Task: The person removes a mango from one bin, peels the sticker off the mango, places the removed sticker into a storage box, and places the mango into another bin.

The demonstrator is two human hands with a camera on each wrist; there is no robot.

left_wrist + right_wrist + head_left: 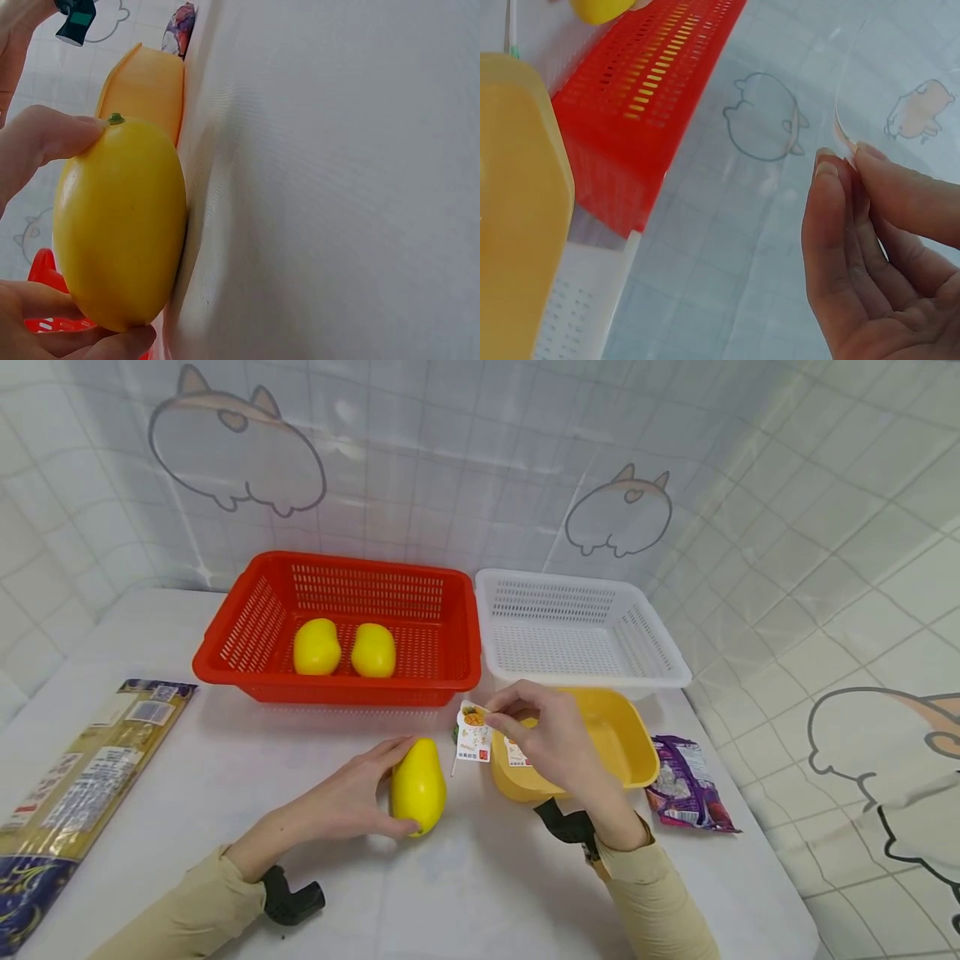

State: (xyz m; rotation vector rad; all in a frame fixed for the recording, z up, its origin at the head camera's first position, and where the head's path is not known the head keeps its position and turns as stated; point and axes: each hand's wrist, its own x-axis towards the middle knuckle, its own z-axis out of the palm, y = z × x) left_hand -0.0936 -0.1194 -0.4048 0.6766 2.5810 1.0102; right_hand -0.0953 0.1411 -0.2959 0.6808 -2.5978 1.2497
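Note:
A yellow mango [417, 787] lies on the table, and my left hand [348, 793] grips it from the left. In the left wrist view, the thumb presses beside the green stem of the mango [124, 225], with fingers at the opposite end. My right hand [551, 735] pinches a white label [473, 739] with a mango picture between thumb and fingertips, above the table. Edge-on, the thin label [843, 131] shows in the right wrist view. Just right of it, a yellow plastic box [637, 747] stands partly hidden by that hand; another printed label [516, 753] shows at its left side.
Two yellow mangoes [317, 647] lie in a red basket [337, 693] at the back. Beside it stands a white basket [585, 680]. A purple packet [686, 781] lies right of the yellow box, and a long noodle package [97, 777] on the left.

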